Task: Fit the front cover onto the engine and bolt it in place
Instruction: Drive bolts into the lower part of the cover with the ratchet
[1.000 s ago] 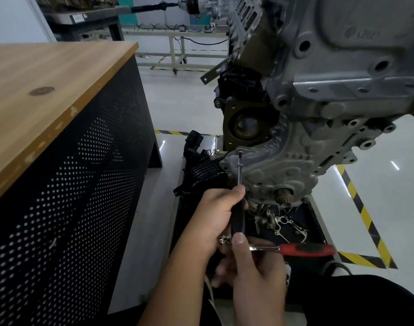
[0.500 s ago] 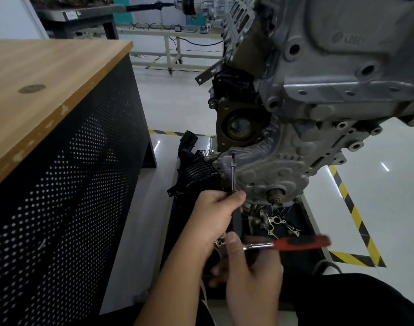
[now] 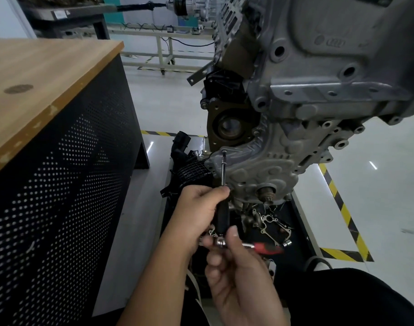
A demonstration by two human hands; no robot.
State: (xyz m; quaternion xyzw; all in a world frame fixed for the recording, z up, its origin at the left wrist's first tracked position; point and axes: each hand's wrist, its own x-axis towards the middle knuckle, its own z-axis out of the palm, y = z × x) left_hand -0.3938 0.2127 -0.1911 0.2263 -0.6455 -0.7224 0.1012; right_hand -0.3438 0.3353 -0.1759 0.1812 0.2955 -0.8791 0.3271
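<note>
**Bit could slip off the bolt head**

Head view: the front cover (image 3: 255,170) sat against the engine (image 3: 319,74), above a parts tray (image 3: 302,231). The left hand (image 3: 201,208) gripped the black extension (image 3: 222,215), its bit on a bolt (image 3: 224,151) at the cover's upper left edge. The right hand (image 3: 236,274) curled round the red-handled ratchet (image 3: 265,247). Any tilt of the long shaft under a hard swing could likely cam the bit out, rounding the bolt or cross-threading it

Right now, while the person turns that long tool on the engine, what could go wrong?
The long extension bar reaches the bolt on the front cover at a slant, so its tip might slip off. The ratchet swings close above loose metal parts in the tray, so it might knock them. The right hand could bump the crank stub.
</note>
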